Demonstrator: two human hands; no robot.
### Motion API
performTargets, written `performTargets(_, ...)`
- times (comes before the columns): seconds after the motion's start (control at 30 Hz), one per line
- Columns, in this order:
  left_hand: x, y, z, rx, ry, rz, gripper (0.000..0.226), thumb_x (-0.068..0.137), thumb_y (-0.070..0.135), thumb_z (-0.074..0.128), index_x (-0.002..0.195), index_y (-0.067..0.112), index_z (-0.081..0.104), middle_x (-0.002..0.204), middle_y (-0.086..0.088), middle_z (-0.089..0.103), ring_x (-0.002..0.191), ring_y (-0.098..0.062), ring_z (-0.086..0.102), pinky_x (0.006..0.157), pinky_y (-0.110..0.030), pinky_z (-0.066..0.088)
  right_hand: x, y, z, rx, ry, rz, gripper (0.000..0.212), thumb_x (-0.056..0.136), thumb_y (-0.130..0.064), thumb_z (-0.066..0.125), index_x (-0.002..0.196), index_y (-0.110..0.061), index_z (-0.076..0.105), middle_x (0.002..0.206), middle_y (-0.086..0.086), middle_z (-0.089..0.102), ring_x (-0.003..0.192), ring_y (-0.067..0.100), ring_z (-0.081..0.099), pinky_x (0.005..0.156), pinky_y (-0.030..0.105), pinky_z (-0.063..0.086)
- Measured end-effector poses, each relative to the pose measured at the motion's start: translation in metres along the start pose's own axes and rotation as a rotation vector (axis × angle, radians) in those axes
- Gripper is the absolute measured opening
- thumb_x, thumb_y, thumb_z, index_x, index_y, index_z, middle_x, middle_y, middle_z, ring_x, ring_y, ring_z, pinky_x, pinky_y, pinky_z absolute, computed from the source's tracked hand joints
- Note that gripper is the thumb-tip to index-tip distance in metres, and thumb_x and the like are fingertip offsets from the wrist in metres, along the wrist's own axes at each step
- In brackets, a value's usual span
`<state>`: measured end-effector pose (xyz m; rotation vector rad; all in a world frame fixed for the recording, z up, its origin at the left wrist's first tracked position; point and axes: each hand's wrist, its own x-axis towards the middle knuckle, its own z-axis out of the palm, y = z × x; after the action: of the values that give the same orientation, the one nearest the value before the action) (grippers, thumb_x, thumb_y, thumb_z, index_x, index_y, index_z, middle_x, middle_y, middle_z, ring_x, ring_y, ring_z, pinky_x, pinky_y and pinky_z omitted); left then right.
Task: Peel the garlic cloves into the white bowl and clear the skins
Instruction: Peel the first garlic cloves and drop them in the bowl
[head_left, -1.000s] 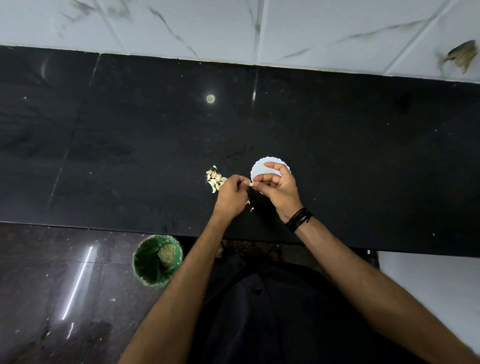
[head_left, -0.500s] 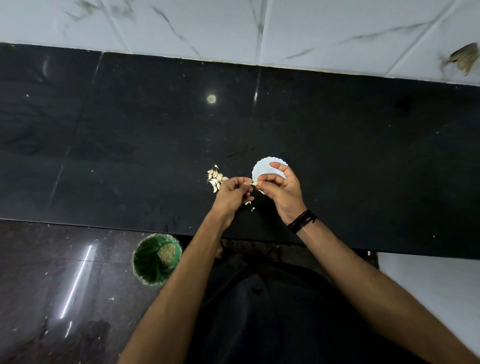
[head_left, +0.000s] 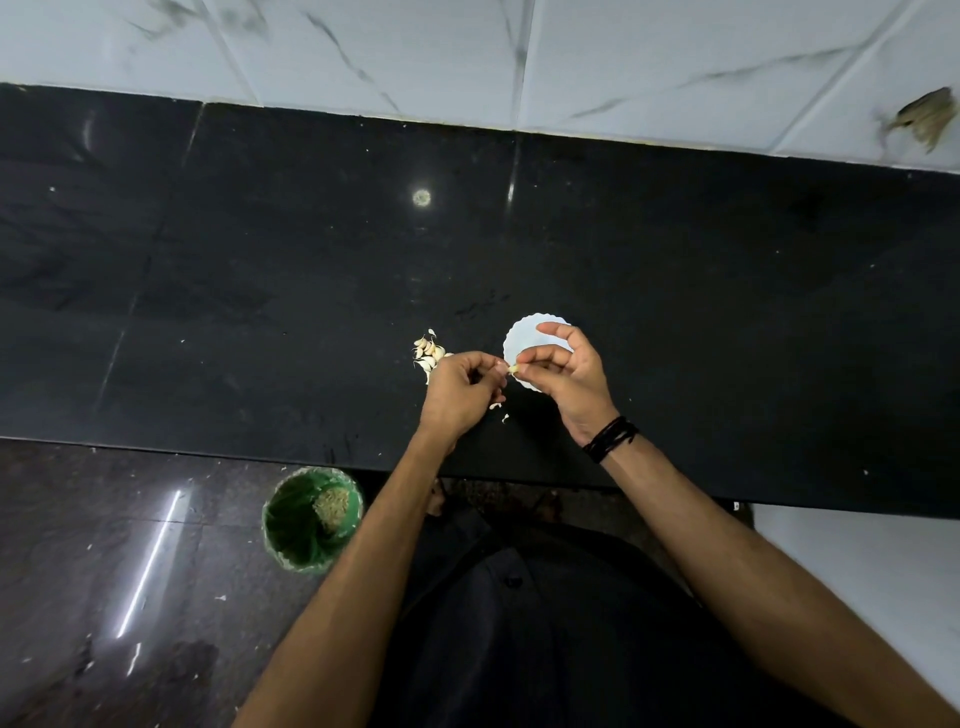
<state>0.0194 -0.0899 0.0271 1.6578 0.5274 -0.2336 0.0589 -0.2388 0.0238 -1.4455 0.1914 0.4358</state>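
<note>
Pinching one garlic clove (head_left: 513, 368) between my right hand (head_left: 571, 376) and left hand (head_left: 460, 395), I hold it over the near rim of the white bowl (head_left: 524, 338), fingers of both hands curled tight on it. Small and slick, it could squirt out and land on the dark surface (head_left: 727, 312) instead. Skins (head_left: 497, 406) dropped beside the unpeeled pile (head_left: 428, 353) may get mixed in, or drift off the edge and miss the green bin (head_left: 311, 519).

My black stone counter (head_left: 260, 260) meets white marbled wall tiles (head_left: 623, 62); below, a green bin (head_left: 291, 525) stands on glossy dark floor (head_left: 78, 571).
</note>
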Motion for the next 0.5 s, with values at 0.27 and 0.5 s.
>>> performTargets(0.27, 0.001, -0.002, 0.006, -0.071, 0.033, -0.091, 0.019, 0.099, 0.006, 0.059, 0.085, 0.015, 0.068, 0.071, 0.000, 0.065, 0.056, -0.006, 0.067, 0.080, -0.038, 0.059, 0.000, 0.003, 0.001, 0.069, -0.042, 0.022, 0.044, 0.083, 0.019, 0.065, 0.115, -0.010, 0.056, 0.084, 0.004, 0.073, 0.087, 0.020, 0.068, 0.082, 0.032, 0.057)
performTargets(0.5, -0.004, 0.004, 0.009, -0.284, 0.003, -0.160, 0.023, 0.099, -0.004, 0.052, 0.086, 0.006, 0.067, 0.073, -0.003, 0.062, 0.059, -0.003, 0.057, 0.069, -0.022, 0.057, -0.004, 0.006, 0.012, 0.292, 0.005, 0.127, 0.037, 0.088, 0.022, 0.053, 0.107, -0.009, 0.057, 0.082, 0.004, 0.070, 0.085, 0.020, 0.069, 0.084, 0.030, 0.060)
